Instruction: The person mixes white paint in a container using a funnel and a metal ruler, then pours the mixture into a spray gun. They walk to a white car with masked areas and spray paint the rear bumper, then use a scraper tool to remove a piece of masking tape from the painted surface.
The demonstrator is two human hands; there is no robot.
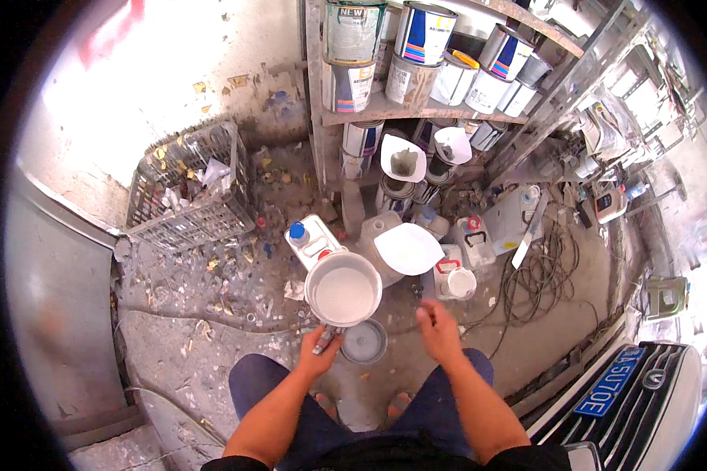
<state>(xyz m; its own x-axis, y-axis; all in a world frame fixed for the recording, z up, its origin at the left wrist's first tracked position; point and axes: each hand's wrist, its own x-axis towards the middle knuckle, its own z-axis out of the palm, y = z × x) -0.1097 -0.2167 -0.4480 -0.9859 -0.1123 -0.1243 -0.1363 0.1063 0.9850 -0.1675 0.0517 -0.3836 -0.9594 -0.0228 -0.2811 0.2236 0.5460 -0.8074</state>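
Pot, mouth upward, handle angled back leftward, left fingers grasping handle, right fingers released.

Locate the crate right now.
In the head view, the crate is in the left half, near the pale wall and left of the white blue-capped jug.

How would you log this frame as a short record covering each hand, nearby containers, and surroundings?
left hand: closed on a handle at the near side of a pale pot
right hand: no object visible in it; nearest a white cup
floor containers: grey tub, white dish, blue-capped jug
shelf: metal cans
wall side, left: dark crate
floor, right: coiled cable
lower right: car front
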